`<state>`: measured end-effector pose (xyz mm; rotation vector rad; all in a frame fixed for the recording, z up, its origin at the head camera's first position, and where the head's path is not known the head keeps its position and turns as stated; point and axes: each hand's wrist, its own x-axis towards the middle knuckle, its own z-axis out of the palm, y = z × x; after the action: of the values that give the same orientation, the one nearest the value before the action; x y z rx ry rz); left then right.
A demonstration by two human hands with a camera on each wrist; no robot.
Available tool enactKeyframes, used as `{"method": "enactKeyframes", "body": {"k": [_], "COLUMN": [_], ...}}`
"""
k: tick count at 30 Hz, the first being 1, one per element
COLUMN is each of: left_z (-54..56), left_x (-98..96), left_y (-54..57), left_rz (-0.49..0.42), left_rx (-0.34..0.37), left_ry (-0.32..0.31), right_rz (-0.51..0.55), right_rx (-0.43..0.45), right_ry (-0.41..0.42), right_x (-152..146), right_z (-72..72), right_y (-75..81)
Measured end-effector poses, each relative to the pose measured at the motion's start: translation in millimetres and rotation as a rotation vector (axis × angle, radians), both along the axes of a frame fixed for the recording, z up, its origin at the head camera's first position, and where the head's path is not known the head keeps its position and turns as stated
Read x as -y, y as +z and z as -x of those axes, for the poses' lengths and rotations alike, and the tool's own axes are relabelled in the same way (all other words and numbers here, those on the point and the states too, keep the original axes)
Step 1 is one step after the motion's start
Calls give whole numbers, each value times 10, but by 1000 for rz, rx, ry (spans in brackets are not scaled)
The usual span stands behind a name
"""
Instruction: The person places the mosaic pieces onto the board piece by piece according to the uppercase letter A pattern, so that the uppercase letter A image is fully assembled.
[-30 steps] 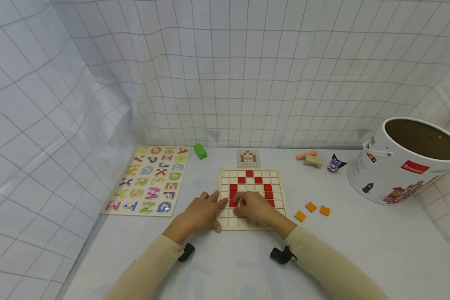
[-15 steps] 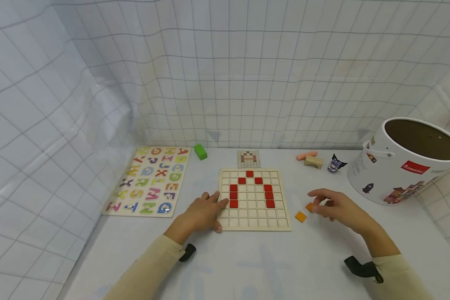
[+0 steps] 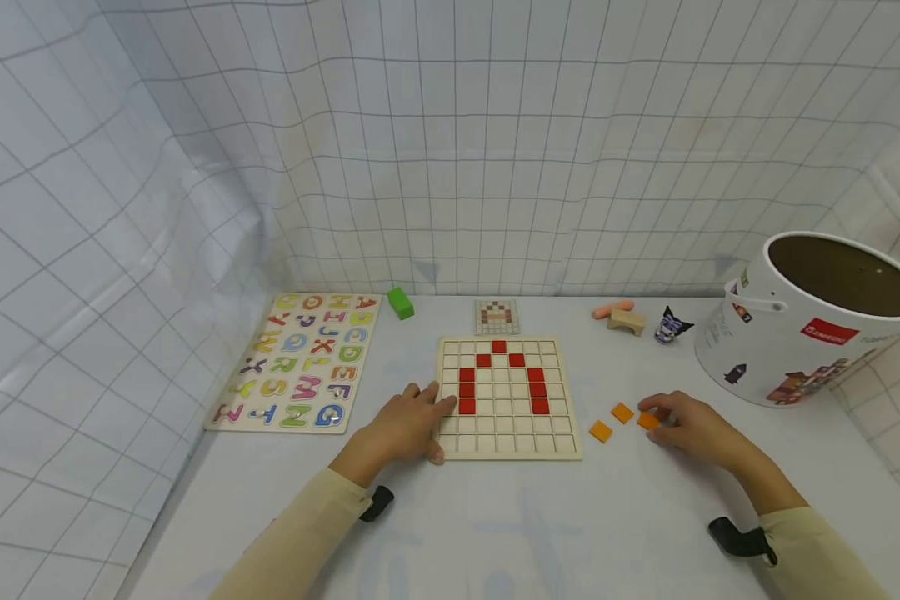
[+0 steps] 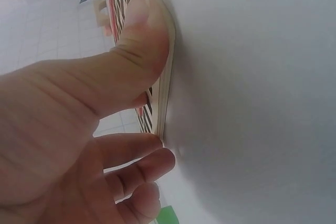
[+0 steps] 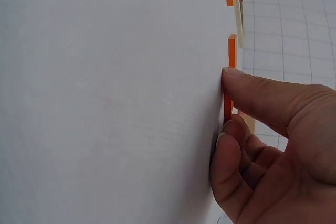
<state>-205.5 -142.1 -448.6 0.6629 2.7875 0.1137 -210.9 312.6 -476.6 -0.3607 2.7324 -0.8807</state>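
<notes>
A square wooden grid board [image 3: 517,448] lies on the table, with red square tiles [image 3: 537,390] set in an arrow-like arch. My left hand [image 3: 405,427] rests at its left edge, fingers extended, the thumb [image 4: 144,40] on the board's near corner. To the right of the board, my right hand [image 3: 693,429] pinches the rightmost orange square tile [image 3: 648,421] between thumb and fingers; in the right wrist view that tile [image 5: 227,106] stands between thumb and fingertips, close to the table. Two more orange tiles lie beside it, one nearer [image 3: 601,431] and one farther [image 3: 622,412].
Behind the board lies a small pattern card [image 3: 497,317]. An alphabet puzzle board [image 3: 277,427] is at the left, near a green block [image 3: 401,303]. Back right are salmon-coloured pieces [image 3: 612,310], a wooden arch block [image 3: 627,323], a purple figurine [image 3: 671,327] and a large white bucket [image 3: 746,350].
My right hand has left the board's red tiles, swung right past the orange tiles and taken the rightmost one between its fingers. The left hand has stayed on the board.
</notes>
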Motion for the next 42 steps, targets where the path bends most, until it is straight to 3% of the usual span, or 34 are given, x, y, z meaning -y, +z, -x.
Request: {"method": "enactKeyframes", "body": {"k": [12, 19, 27, 35, 42], "left_z": [22, 20, 9, 14, 15], "left_x": [-9, -9, -15, -10, -8], "left_y": [-12, -17, -4, 12, -13], "left_rz": [-2, -3, -14, -20, -20], "left_rx": [17, 14, 28, 32, 40], "left_ry": [17, 13, 31, 36, 30], "right_rz": [-11, 106, 258, 290, 363], "right_rx": [38, 115, 176, 139, 101], "right_ry": [-27, -92, -75, -96, -102], "right_x": [6, -65, -133, -90, 172], "right_z": [-9, -10, 13, 60, 237], "right_y": [32, 87, 83, 112, 150]}}
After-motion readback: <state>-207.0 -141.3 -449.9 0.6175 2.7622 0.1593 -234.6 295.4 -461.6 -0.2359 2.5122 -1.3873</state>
